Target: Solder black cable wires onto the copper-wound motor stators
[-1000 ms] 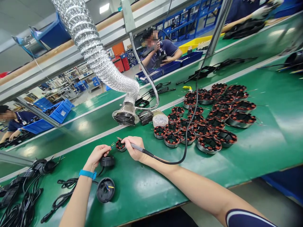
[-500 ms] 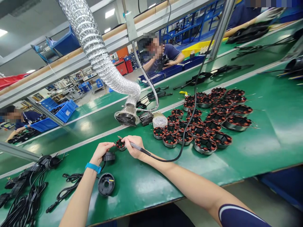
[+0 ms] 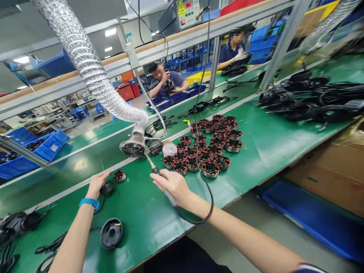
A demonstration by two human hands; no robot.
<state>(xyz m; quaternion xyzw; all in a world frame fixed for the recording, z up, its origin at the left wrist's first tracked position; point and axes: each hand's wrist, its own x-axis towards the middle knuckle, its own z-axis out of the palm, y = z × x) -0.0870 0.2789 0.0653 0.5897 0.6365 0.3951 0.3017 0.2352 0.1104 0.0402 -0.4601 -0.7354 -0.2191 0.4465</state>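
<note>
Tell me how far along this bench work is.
Nothing looks finished: the round black plastic cover lies apart. The right hand holds a grey soldering iron; the left hand is at a black round housing, near one red-and-black metal ring. Apparently left: the cluster of similar red-and-black rings.

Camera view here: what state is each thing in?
Soldering iron: in right hand, tip beside fan hood.
Lone wound ring: flat, apart from ring cluster.
Black round cover: hollow side up, yellow wire inside.
Iron's black cord: slack, curving.
Silver duct: hanging, bent near bottom.
Blue wristband: fastened around left wrist.
</note>
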